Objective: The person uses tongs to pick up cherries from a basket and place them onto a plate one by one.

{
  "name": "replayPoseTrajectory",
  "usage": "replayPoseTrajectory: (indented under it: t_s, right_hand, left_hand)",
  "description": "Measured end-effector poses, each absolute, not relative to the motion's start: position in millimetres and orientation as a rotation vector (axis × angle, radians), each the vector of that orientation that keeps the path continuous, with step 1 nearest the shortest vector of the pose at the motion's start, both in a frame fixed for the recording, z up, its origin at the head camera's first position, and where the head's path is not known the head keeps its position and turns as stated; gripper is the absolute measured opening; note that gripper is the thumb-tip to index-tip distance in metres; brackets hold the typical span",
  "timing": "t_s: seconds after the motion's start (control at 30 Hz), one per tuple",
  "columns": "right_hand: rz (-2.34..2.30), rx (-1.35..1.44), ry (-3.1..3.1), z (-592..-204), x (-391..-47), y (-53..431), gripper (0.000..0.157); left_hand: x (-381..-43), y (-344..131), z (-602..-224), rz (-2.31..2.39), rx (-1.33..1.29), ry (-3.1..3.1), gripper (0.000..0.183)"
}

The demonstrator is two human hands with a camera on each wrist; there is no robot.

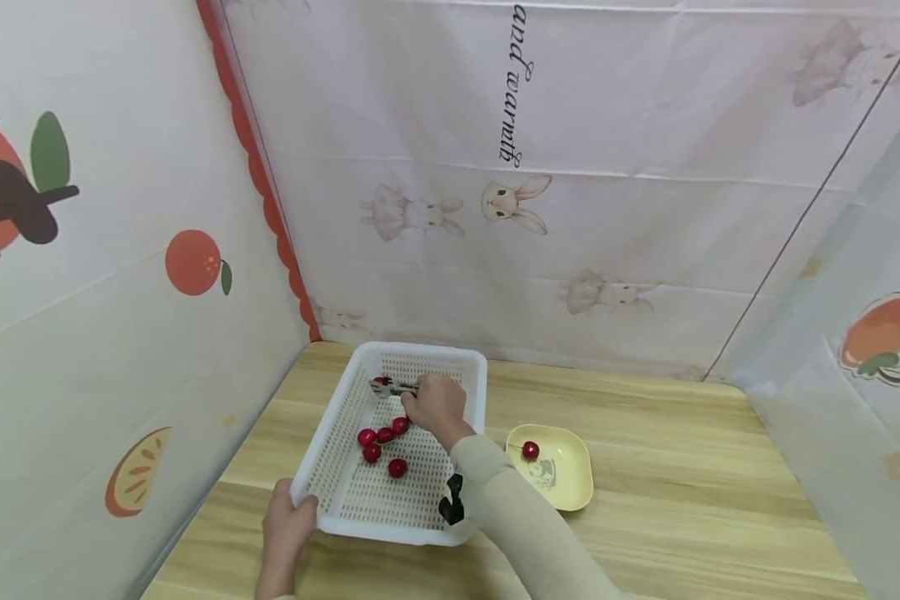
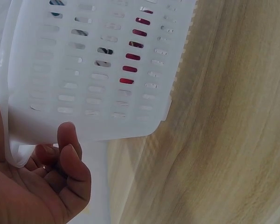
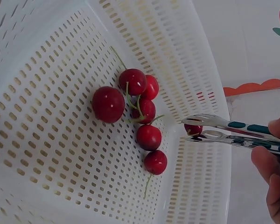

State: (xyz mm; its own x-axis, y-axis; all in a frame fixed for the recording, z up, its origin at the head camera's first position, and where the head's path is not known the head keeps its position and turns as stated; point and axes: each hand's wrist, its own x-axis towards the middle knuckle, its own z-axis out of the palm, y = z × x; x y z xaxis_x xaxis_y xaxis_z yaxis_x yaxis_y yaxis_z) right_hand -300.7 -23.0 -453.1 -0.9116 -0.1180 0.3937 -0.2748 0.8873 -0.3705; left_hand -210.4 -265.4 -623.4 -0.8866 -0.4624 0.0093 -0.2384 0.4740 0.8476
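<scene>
A white perforated plastic basket (image 1: 322,454) stands on the wooden table with several red cherries (image 3: 108,104) on its floor, some with green stems. My left hand (image 1: 288,521) grips the rim at the near left corner, its fingers curled beneath the lip in the left wrist view. Over the basket's far left part, my right hand (image 1: 438,406) holds metal serving tongs (image 3: 224,123) with dark green handle inlays. Between the tong tips is one cherry (image 3: 193,129), partly hidden by the metal.
To the right of the basket sits a small yellow dish (image 1: 573,471) containing one cherry (image 1: 530,451) with a stem. Printed cloth walls (image 1: 570,108) enclose the wooden table (image 1: 682,483) at the back and on both sides.
</scene>
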Motion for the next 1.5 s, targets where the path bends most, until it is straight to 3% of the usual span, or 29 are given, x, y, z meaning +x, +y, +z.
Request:
replayPoseTrajectory:
  t_s: [0.1, 0.27, 0.37, 0.73, 1.03, 1.5]
  right_hand:
    - [0.621, 0.273, -2.710, -450.5, -300.6, -23.5, 0.041]
    - [0.645, 0.247, -2.747, -447.1, -298.5, -21.4, 0.039]
    - [0.673, 0.259, -2.754, -442.9, -294.4, -17.7, 0.038]
    - [0.780, 0.324, -2.702, -426.0, -274.7, 1.4, 0.036]
    - [0.818, 0.398, -2.617, -416.0, -258.6, 13.1, 0.036]
    - [0.802, 0.455, -2.538, -408.4, -232.0, 44.7, 0.021]
  left_hand:
    - [-211.0, -264.5, -622.3, -1.352, 0.600, -2.486, 0.031]
    - [-189.5, -245.3, -562.4, -1.512, 0.615, -2.508, 0.033]
    - [-185.4, -242.5, -552.4, -1.552, 0.611, -2.514, 0.034]
    - [-216.2, -265.7, -633.8, -1.362, 0.668, -2.476, 0.032]
    - [-208.5, -270.1, -615.7, -1.468, 0.582, -2.492, 0.033]
    - [-215.9, -267.2, -635.7, -1.361, 0.682, -2.450, 0.030]
